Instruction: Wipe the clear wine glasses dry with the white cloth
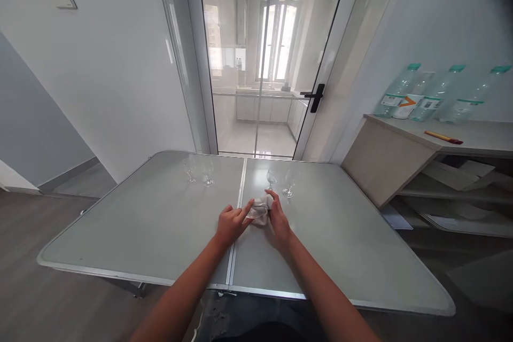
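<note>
Over the middle of the table, my left hand is closed on a clear glass lying tilted between my two hands. My right hand grips a white cloth, which is bunched against the glass. Fingers and cloth hide part of the glass. Just beyond my right hand stand two clear stemmed glasses, one nearer the table's seam and one to its right. Farther left, two more stemmed glasses stand upright, a left one and a right one.
The grey folding table has a metal seam down its middle. Behind it is a glazed door with a black handle. At right, a shelf unit bears several plastic bottles and a yellow-red stick-like object.
</note>
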`<state>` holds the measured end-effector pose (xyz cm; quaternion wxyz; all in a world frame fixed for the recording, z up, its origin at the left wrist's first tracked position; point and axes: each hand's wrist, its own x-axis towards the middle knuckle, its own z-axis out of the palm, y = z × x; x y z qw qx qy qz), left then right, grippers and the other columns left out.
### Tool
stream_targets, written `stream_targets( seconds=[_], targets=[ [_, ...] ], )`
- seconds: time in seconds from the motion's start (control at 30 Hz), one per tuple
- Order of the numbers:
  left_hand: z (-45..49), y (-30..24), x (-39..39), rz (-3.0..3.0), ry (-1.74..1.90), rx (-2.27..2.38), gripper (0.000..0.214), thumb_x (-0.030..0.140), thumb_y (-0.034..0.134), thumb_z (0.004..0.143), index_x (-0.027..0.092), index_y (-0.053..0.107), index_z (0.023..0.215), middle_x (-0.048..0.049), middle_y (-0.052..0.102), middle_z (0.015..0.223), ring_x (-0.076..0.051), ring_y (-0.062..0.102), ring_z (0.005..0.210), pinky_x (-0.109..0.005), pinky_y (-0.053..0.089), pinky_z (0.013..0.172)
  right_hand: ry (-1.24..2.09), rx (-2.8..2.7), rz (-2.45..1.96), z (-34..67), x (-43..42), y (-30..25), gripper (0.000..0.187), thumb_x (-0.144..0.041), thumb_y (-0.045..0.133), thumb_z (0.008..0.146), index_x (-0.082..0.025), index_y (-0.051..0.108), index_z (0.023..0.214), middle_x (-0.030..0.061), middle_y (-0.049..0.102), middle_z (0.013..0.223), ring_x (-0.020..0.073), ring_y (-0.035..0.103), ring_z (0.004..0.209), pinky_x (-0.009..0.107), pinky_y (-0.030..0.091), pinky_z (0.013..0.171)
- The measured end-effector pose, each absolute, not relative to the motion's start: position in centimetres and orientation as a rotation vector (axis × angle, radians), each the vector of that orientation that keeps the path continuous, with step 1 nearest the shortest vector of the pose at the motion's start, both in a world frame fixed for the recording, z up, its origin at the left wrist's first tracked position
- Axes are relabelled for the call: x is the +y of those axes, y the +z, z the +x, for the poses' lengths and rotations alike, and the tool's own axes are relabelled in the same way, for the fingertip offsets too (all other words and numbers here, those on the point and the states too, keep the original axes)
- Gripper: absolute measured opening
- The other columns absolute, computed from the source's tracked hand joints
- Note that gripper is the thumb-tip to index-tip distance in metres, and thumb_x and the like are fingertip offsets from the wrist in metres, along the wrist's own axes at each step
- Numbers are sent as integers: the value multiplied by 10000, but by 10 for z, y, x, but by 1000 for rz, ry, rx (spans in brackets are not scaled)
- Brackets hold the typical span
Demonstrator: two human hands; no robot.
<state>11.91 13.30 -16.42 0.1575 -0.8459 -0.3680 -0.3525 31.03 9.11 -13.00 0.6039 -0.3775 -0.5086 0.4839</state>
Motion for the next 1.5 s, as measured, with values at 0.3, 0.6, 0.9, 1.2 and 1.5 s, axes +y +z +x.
stream_targets(
  seconds=[0.3,0.6,0.9,1.2,1.5],
  targets=[
    [121,-167,134,-2554,-1023,-1135,531,546,638,944,242,639,1380,6,688,614,-142,554,512,-313,335,634,1210,-1275,-909,311,94,-134,465,-673,452,976,-265,589,1151,17,612,852,197,559,709,319,494,664],
    [122,-167,130,-2532,-1018,-1137,537,532,591,979,216,608,1413,6,687,613,-135,563,524,-314,357,654,951,-1397,-1023,312,89,-126,488,-609,511,978,-286,565,1340,27,628,916,203,553,766,322,474,734],
    [125,-168,133,-2635,-1047,-1135,598,552,639,942,166,606,1398,-3,719,664,-156,598,555,-334,346,670,1260,-1180,-901,322,99,-131,450,-589,567,963,-244,596,1250,-13,597,796,153,532,658,258,453,616],
    [123,-170,139,-2749,-1231,-1196,545,375,543,1033,185,404,1525,-26,774,895,-162,639,677,-360,356,824,884,-900,-861,326,97,-134,416,-535,628,948,-192,715,1166,99,732,1044,263,666,966,384,523,855],
    [119,-158,133,-2813,-1178,-938,305,277,525,1031,177,547,1318,-22,738,818,-165,598,650,-355,320,788,864,-1402,-790,335,94,-133,303,-420,711,896,-238,782,1127,74,747,1119,289,640,1076,404,456,993]
  ],
)
